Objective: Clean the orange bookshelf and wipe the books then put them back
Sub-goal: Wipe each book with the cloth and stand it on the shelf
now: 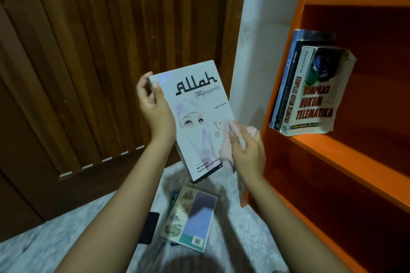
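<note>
My left hand (154, 106) grips the spine edge of a white book (195, 104) titled "Allah", held up in the air with its cover facing me. My right hand (248, 150) holds a pale pink cloth (230, 139) and presses it against the lower right of the cover. The orange bookshelf (332, 162) stands at the right. On its middle shelf several books (310, 93) lean against the left side panel, the front one titled "Kompilasi Hukum Telematika".
On the light grey rug (66, 239) below my arms lie a book (190, 217) with a blue and cream back cover, a green item partly under it, and a dark flat object (150, 227). A wooden slatted door (99, 51) fills the left. A white wall (261, 40) borders the shelf.
</note>
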Tool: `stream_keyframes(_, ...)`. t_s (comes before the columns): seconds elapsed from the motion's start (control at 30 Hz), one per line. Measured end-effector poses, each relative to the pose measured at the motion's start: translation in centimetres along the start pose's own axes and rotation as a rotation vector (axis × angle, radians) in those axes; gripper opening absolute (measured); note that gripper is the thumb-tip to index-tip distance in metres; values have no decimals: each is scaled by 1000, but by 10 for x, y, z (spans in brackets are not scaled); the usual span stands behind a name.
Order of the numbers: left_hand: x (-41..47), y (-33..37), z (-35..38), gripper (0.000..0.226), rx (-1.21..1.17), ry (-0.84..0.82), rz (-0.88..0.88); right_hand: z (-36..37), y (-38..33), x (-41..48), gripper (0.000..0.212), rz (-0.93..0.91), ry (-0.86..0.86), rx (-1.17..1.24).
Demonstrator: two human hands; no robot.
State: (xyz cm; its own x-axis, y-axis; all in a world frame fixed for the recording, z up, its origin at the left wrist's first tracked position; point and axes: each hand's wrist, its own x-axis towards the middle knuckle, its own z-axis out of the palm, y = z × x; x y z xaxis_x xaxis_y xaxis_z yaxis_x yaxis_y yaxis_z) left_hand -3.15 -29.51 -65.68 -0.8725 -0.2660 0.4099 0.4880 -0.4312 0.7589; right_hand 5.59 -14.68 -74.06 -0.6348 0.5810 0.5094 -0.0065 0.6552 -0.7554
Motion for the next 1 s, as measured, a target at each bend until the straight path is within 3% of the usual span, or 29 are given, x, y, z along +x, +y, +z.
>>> stream_keyframes(0.17, -22, 3, 44, 21, -63, -225, 24, -49, -20, 64, 45, 218, -118, 414)
stream_keyframes(0.3, -39, 9, 91, 26, -126, -336, 71, -95, -16, 85, 52, 167, 32, 529)
stream_keyframes(0.47, -69, 8, 157, 41, -52, -489, 181, -149, 14, 96, 49, 96, 258, 515)
stream_keyframes(0.63, -98, -17, 209, 45, 8, -647, 138, -179, 56, 108, 52, 135, 411, 443)
stream_keyframes(0.73, -103, -37, 229, 53, 64, -706, 107, -184, 77, 119, 28, 189, 396, 483)
stream_keyframes(0.87, -106, -51, 247, 63, 216, -709, 262, -182, 104, 143, 75, 230, 364, 474)
stream_keyframes(0.9, -106, -54, 250, 67, 248, -706, 295, -182, 107, 149, 78, 238, 355, 475)
stream_keyframes(1.0, -105, -64, 260, 72, 319, -681, 359, -181, 109, 164, 45, 244, 272, 557)
